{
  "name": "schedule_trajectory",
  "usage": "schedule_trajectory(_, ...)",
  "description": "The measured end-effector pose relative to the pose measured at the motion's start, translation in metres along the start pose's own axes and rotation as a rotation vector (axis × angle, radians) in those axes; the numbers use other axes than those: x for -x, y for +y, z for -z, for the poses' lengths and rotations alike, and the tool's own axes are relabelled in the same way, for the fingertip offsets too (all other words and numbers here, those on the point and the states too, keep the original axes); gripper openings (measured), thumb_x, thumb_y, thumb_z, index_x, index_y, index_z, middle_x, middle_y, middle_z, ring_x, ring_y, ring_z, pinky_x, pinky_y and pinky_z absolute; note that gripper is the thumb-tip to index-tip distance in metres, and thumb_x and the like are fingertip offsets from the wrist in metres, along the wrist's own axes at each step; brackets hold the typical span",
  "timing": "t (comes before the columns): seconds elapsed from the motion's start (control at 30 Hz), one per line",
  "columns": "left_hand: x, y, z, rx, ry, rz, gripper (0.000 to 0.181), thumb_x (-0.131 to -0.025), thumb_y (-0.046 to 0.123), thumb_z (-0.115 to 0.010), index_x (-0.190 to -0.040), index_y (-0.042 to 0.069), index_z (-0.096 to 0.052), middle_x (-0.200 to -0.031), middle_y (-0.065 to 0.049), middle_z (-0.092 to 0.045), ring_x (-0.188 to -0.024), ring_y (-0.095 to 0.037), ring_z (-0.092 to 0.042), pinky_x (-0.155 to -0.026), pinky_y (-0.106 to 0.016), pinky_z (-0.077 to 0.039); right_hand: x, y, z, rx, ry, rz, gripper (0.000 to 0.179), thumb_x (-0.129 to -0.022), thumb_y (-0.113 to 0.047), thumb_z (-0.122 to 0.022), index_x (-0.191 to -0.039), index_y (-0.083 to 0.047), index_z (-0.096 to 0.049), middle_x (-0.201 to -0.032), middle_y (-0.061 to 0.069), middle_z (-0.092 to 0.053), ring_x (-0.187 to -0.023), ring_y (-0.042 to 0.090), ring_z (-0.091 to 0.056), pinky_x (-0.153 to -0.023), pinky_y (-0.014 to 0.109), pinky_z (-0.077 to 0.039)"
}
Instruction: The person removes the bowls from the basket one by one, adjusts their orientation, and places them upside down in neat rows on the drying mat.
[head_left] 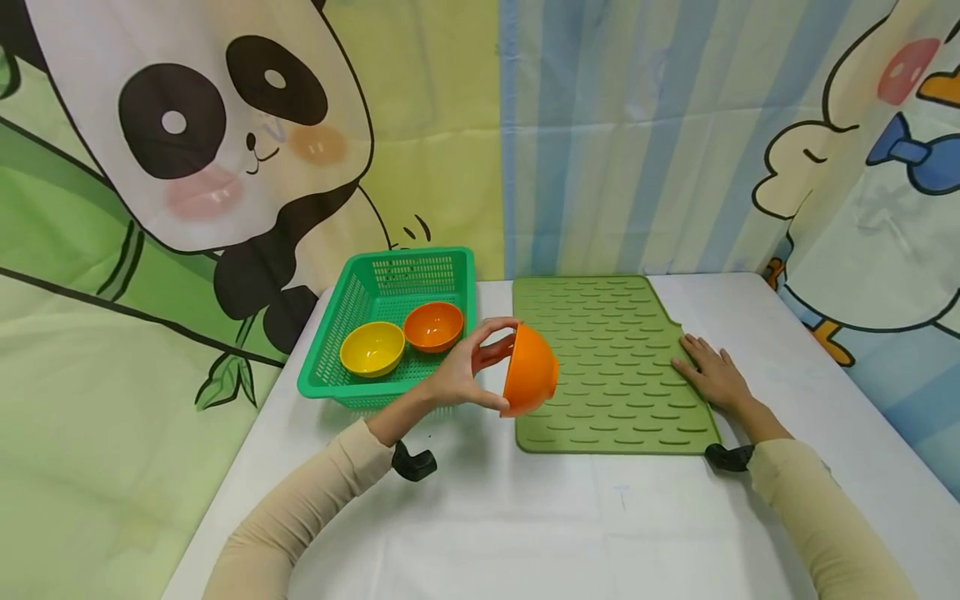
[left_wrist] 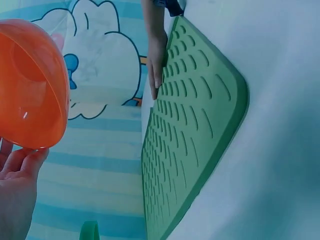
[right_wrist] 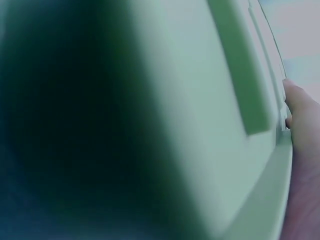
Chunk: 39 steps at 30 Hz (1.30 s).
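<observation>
My left hand [head_left: 461, 371] grips an orange bowl [head_left: 531, 371] by its rim, thumb and fingers on opposite sides. The bowl is tipped on its side, its opening toward the palm, over the left edge of a green ridged mat [head_left: 615, 375]. In the left wrist view, the hollow of the bowl [left_wrist: 30, 95] shows above the fingertips [left_wrist: 35, 159]. My right hand [head_left: 716, 375] lies with straight fingers on the mat's right edge. Close up in the right wrist view, the mat [right_wrist: 250, 100] is blurred, with the thumb side of the hand [right_wrist: 302, 130] at the right.
A green plastic basket [head_left: 315, 385] stands at the back left of the white table [head_left: 525, 525]. Inside it are a yellow bowl [head_left: 372, 350] and another orange bowl [head_left: 433, 327], side by side. A printed curtain [head_left: 577, 142] hangs right behind the basket and mat.
</observation>
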<state>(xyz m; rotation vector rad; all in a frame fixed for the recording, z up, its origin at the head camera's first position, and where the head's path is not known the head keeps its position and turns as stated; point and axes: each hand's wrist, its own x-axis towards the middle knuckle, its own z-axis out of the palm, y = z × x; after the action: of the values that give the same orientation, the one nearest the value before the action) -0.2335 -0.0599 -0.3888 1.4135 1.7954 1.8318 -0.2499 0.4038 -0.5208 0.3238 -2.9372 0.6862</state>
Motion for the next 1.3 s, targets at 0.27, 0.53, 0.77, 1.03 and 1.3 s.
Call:
schedule_trajectory(0.27,0.000,0.001,-0.002,-0.029,-0.013,-0.032,0.102,-0.065,0.038,-0.082,-0.140,-0.001,-0.025,-0.144,-0.013,-0.027,-0.133,-0.030,-0.029,-0.103,-0.042,-0.031,-0.006,-0.002,0.009,-0.039,-0.094,-0.015,0.068,-0.099,-0.038,-0.039,-0.142,0.009,-0.016,-0.146,0.031,-0.013,-0.133,0.047,-0.007,-0.102,0.064,0.000)
schedule_trajectory(0.53,-0.004,0.008,-0.002,-0.061,0.027,-0.024,0.101,-0.063,0.037,-0.084,-0.140,0.003,-0.027,-0.143,-0.010,-0.030,-0.133,-0.027,-0.031,-0.102,-0.042,-0.032,-0.020,-0.049,0.038,-0.167,-0.044,-0.056,0.065,-0.098,-0.039,-0.040,-0.142,0.005,-0.025,-0.142,0.033,-0.023,-0.124,0.052,-0.026,-0.095,0.065,-0.025)
schedule_trajectory(0.77,-0.009,0.017,-0.005,-0.029,0.075,-0.074,0.102,-0.063,0.030,-0.085,-0.139,0.000,-0.024,-0.142,-0.015,-0.028,-0.133,-0.030,-0.029,-0.103,-0.046,-0.030,-0.015,-0.167,0.029,-1.102,-0.202,-0.061,0.063,-0.101,-0.040,-0.029,-0.144,0.003,-0.018,-0.144,0.027,-0.026,-0.127,0.039,-0.035,-0.104,0.050,-0.027)
schedule_trajectory(1.03,-0.020,0.024,-0.013,-0.056,0.102,-0.146,0.101,-0.064,0.030,-0.085,-0.138,-0.002,-0.024,-0.142,-0.014,-0.027,-0.132,-0.029,-0.031,-0.103,-0.043,-0.030,0.006,-0.261,0.001,-2.044,-0.611,-0.211,0.078,-0.093,-0.057,-0.036,-0.147,-0.008,-0.010,-0.149,0.019,-0.016,-0.125,0.029,-0.041,-0.107,0.037,-0.025)
schedule_trajectory(1.3,-0.021,0.021,-0.016,-0.054,0.109,-0.165,0.104,-0.063,0.036,-0.084,-0.138,-0.003,-0.023,-0.141,-0.014,-0.026,-0.132,-0.029,-0.031,-0.103,-0.042,-0.031,0.023,-0.292,-0.006,-2.354,-0.699,-0.095,0.075,-0.093,-0.056,-0.039,-0.147,-0.009,-0.016,-0.148,0.021,-0.021,-0.137,0.026,-0.016,-0.108,0.031,-0.019)
